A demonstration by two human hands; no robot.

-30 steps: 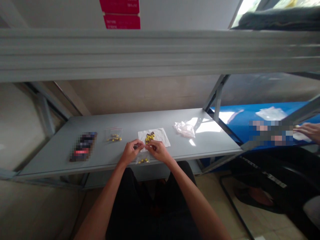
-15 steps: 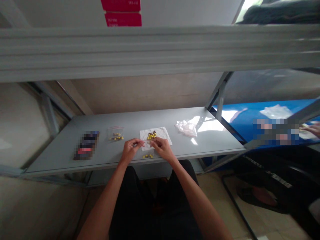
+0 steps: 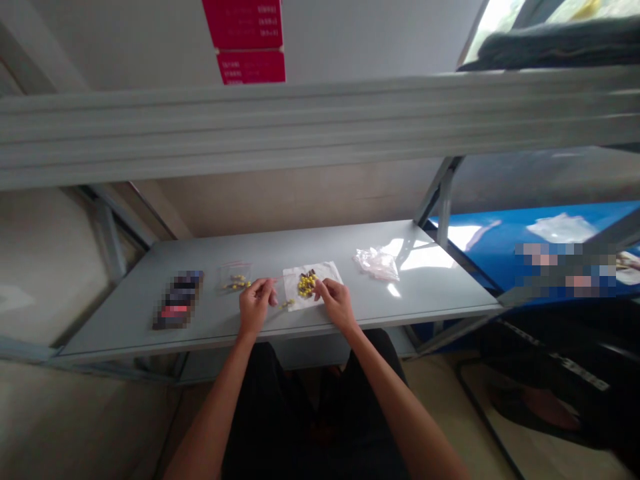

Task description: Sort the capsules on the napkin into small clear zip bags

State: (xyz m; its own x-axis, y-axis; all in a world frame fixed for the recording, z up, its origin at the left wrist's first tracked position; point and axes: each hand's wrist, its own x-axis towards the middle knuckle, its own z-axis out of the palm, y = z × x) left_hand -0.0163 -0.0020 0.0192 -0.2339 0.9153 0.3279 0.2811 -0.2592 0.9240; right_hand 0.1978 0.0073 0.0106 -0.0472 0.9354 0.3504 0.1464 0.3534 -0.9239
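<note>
My left hand is closed, its fingers pinching a small clear zip bag with a reddish strip along the top. A few yellow pieces lie low in that bag. My right hand reaches over a white sheet, thumb and fingertips drawn together at the edge of a pile of small yellow and brown pieces. Whether anything is between those fingertips is hidden. Left of my left hand, another clear zip bag lies flat with several similar pieces inside.
A stack of clear plastic bags lies on the grey table to the right. At the left is a blurred-out dark object. A thick metal shelf beam crosses above. Beyond the right posts is a blue table.
My hands have moved apart. The right one has left the bag and moved to the pile's right edge; the left has shifted slightly with the bag. The view has tilted up a little.
</note>
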